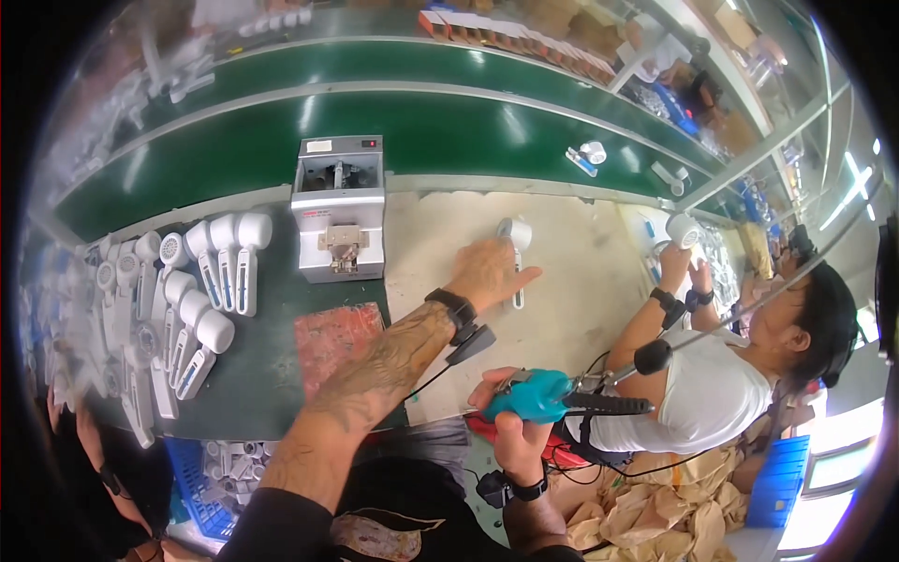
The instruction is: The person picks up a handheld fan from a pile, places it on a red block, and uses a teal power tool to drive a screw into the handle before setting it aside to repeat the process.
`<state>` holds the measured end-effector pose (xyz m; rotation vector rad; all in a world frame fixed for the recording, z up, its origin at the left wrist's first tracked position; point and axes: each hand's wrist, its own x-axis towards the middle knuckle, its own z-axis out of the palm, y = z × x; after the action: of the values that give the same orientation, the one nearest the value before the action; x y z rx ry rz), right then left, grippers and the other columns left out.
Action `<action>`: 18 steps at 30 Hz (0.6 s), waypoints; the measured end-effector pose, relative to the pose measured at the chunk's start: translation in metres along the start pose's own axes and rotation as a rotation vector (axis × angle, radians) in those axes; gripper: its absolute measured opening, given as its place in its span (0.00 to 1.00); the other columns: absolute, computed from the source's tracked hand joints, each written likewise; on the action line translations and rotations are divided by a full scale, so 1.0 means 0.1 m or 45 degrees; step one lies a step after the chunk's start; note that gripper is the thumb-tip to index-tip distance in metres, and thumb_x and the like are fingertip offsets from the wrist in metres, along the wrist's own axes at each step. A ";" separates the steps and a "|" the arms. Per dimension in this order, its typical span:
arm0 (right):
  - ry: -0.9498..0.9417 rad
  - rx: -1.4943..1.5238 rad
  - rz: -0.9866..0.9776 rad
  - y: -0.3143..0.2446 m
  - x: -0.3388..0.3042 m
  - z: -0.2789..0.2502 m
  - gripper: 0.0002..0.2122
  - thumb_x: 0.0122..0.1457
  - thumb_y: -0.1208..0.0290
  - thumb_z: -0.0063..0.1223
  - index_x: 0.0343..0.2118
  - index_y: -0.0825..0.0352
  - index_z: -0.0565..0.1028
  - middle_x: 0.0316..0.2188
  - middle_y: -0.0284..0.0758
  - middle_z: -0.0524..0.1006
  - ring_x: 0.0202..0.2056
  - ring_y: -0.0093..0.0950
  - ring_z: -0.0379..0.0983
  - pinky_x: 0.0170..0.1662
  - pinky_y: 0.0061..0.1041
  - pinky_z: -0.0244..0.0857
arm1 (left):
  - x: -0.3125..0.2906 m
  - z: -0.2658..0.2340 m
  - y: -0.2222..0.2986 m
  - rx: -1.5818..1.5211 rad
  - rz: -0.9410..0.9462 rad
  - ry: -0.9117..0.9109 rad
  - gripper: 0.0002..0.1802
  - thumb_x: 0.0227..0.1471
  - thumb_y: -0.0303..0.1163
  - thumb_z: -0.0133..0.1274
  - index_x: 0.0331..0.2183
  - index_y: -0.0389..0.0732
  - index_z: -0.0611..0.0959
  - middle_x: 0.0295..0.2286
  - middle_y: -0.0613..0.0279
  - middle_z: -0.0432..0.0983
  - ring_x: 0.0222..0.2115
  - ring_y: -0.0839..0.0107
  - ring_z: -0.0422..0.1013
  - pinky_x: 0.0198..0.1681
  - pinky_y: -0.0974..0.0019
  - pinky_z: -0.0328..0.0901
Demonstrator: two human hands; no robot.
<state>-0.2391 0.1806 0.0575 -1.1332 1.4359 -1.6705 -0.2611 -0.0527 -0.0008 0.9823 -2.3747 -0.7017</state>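
A white hand shower (pixel 517 230) with a blue strip along its handle lies on the pale work sheet in front of me. Over its handle is my left hand (pixel 489 270), thumb stretched out across it and apart from the fingers; the fingertips are partly hidden. Nearer to my body, my right hand (pixel 513 436) is closed around a teal electric screwdriver (pixel 530 395), which hangs from a cable or spring and points to the left. Left of the sheet stands a grey screw feeder (pixel 340 211) with an open top.
Many similar hand showers (pixel 192 323) lie grouped on the left. A red worn mat (pixel 335 342) lies before the feeder. Behind runs a green conveyor (pixel 431 131). At right, a co-worker (pixel 688 375) handles another shower. A blue basket (pixel 192 487) of parts sits below the table's edge.
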 end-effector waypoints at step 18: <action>0.022 0.250 0.020 0.09 0.47 0.26 0.39 0.61 0.34 0.53 0.51 0.75 0.67 0.26 0.38 0.73 0.26 0.31 0.70 0.28 0.30 0.66 | -1.67 -1.51 -0.47 -0.001 0.312 -0.100 0.16 0.48 0.33 0.65 0.39 0.37 0.83 0.37 0.52 0.77 0.41 0.50 0.75 0.46 0.52 0.71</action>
<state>-0.2353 0.1266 0.0588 -0.9984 1.2563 -1.7704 -0.0427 0.0013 0.0471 0.6579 -2.5061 -0.6580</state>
